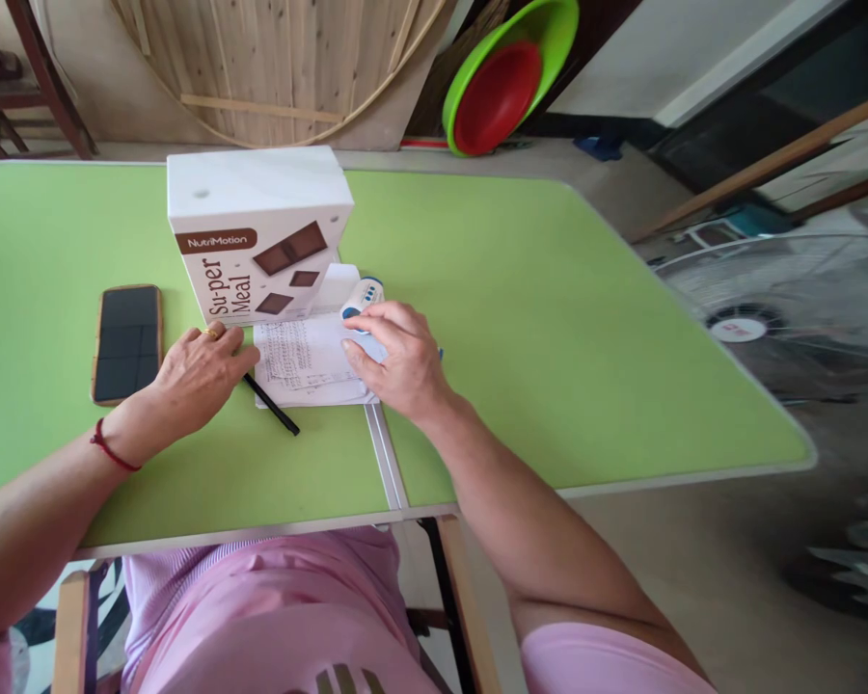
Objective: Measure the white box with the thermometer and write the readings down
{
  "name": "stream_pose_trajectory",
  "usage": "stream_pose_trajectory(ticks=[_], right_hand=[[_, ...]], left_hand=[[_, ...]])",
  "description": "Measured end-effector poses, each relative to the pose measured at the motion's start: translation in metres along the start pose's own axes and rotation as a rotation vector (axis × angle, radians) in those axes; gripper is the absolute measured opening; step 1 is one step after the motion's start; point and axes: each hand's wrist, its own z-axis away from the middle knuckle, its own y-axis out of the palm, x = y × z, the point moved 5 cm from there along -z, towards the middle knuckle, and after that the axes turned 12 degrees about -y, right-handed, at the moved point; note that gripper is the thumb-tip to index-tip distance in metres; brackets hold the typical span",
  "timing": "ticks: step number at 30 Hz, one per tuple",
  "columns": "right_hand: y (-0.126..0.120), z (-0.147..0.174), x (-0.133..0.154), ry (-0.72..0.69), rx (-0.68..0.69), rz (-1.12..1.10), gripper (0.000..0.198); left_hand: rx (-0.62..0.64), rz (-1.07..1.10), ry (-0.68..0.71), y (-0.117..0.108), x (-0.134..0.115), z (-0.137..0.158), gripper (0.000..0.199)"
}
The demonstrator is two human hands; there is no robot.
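1. Left hand (206, 371): palm down, fingers loosely bent, at the lower front edge of the upright box; whether it grips anything cannot be told.
2. Right hand (405, 359): partly open, thumb and index finger apart with a gap between; index fingertip at the white-and-blue object (363, 295), contact unclear.
3. Handwritten papers (322, 361): flat between the hands, in front of the box.
4. Black pen (275, 407): slanting from beside the left thumb, partly along the papers' lower left corner.
5. "Su-per Meal" box (260, 188): standing behind the left hand.
6. Phone (127, 344): lying left of the box.
7. Green table (550, 337): supporting all these items.
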Motion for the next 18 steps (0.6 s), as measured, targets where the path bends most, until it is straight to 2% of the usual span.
stream_pose_trajectory(ticks=[4,6,9,11,13,14,18], right_hand=[[0.007,0.001,0.008,-0.133,0.021,-0.079,0.024],[0.011,0.001,0.018,-0.247,0.062,-0.159,0.036],[0.012,0.002,0.037,-0.447,0.070,-0.356,0.067],[0.008,0.001,0.047,-0.502,0.050,-0.497,0.064],[0.005,0.000,0.049,-0.443,0.022,-0.626,0.045],[0.003,-0.001,0.046,-0.368,-0.007,-0.680,0.038],[0.007,0.000,0.021,0.068,-0.171,-0.826,0.037]], left_hand=[[-0.086,0.084,0.085,0.002,-0.004,-0.001,0.031],[-0.190,0.177,0.122,0.000,-0.008,-0.001,0.024],[-0.406,0.363,0.188,-0.007,-0.019,0.005,0.014],[-0.497,0.452,0.231,-0.010,-0.028,0.010,0.017],[-0.501,0.507,0.220,-0.009,-0.032,0.012,0.021],[-0.476,0.532,0.192,-0.007,-0.031,0.012,0.024],[-0.337,0.538,0.086,0.008,-0.024,0.005,0.032]])
